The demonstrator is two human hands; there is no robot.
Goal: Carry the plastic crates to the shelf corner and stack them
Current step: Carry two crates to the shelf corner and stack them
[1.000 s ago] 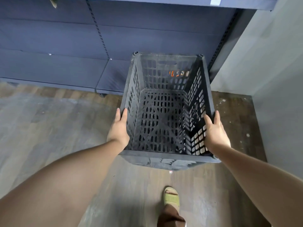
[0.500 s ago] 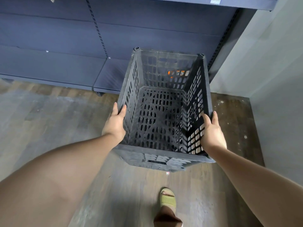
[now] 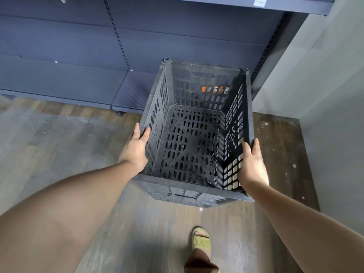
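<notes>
Head view. Your left hand and right hand hold one dark plastic crate in the air, between you and the floor. Each hand lies against the outside of a long side wall near the close end, at about 9 and 3 o'clock of the crate, with the thumb hooked over the rim. The fingers go down the outer walls out of sight, so how far they curl cannot be told.

Handling: the crate is empty and its walls and base are lattice, so it should be light and stiff, and the rim looks firm enough to bear the grip. A slot handle shows in the far wall at 12 o'clock, and a matching one probably sits in the near wall.

The shelf stands at 11 o'clock and the wall at 2 o'clock; the corner between them lies just beyond the crate.

Hidden: the floor under the crate, and any crate already set down. An orange mark shows through the far wall; what it is cannot be made out. Your sandalled foot appears at 6 o'clock.
</notes>
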